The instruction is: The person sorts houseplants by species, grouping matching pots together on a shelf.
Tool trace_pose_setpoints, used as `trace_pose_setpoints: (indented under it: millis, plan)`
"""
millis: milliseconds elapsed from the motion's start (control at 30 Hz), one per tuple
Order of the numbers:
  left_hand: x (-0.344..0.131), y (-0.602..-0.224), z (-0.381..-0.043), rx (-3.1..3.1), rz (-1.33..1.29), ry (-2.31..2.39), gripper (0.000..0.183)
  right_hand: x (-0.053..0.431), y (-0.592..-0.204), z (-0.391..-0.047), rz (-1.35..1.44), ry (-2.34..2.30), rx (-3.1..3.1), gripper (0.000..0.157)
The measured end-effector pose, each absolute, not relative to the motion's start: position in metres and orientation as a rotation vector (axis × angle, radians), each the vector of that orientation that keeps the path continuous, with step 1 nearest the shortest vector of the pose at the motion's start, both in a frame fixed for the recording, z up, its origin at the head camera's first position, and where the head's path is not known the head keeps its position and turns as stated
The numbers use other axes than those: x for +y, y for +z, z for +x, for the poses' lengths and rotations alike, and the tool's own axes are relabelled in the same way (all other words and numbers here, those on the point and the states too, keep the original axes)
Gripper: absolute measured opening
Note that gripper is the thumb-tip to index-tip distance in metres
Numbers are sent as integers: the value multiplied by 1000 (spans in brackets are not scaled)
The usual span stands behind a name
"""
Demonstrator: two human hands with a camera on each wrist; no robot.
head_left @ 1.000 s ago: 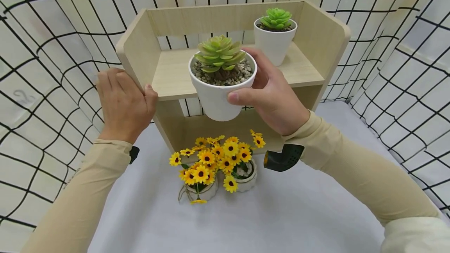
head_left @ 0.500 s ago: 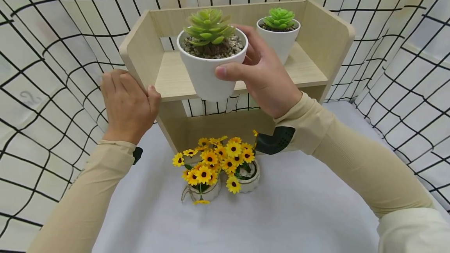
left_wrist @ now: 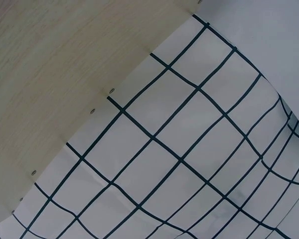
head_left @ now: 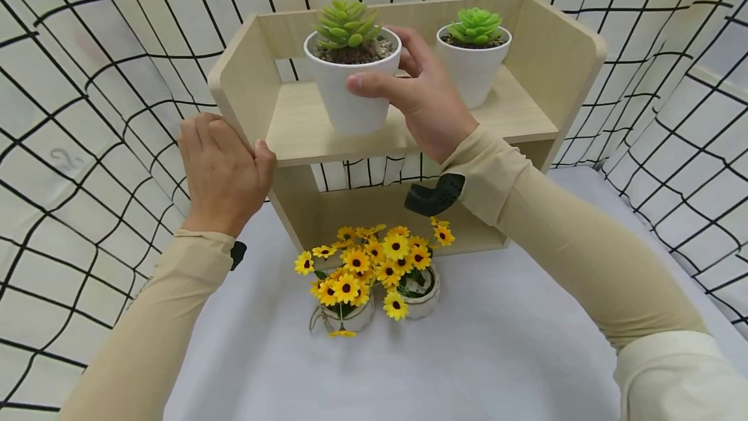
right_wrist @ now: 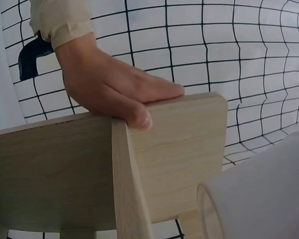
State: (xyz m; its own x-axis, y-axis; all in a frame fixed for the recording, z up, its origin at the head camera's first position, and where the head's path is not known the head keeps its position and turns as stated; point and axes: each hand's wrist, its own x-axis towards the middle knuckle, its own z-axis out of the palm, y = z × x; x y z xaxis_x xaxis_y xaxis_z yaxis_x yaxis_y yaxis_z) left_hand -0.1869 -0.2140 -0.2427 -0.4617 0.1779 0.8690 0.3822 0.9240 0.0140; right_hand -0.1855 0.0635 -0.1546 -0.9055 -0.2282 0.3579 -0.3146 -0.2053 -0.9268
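Observation:
My right hand (head_left: 429,93) grips a white pot (head_left: 356,96) from its right side, thumb across the front. A green succulent (head_left: 346,23) stands upright in it among small stones. The pot is over the left part of the wooden shelf's upper board (head_left: 292,128); whether its base touches cannot be told. In the right wrist view the white pot (right_wrist: 269,194) fills the lower right corner. My left hand (head_left: 224,171) holds the shelf's left side panel (head_left: 242,76); the right wrist view shows its thumb (right_wrist: 139,119) bent over the panel's edge.
A second white pot (head_left: 473,73) with a bright green succulent stands at the upper board's right. Two pots of yellow flowers (head_left: 345,284) stand on the white cloth (head_left: 467,356) before the shelf. Black wire mesh (head_left: 134,57) surrounds the back and sides; the left wrist view shows wood panel (left_wrist: 65,74) beside it.
My right hand has carried the potted succulent forward and left, from before the shelf to over its upper board. The left hand stays on the side panel.

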Motion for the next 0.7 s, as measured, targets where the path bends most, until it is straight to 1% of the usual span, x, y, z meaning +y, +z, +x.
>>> trace_pose_setpoints:
  millis: [133,400,700]
  plan:
    - [-213,-243,-188,-2053,-399,-248,40,60,-156,-196,556,2301,-1973,68]
    - [-214,-243,-188,-2062,-393,-241,41,53,-156,-210,437,2259,-2057,74]
    - [-213,-244,-188,-2052,-398,-259,39,52,-154,-223,275,2224,-2153,72]
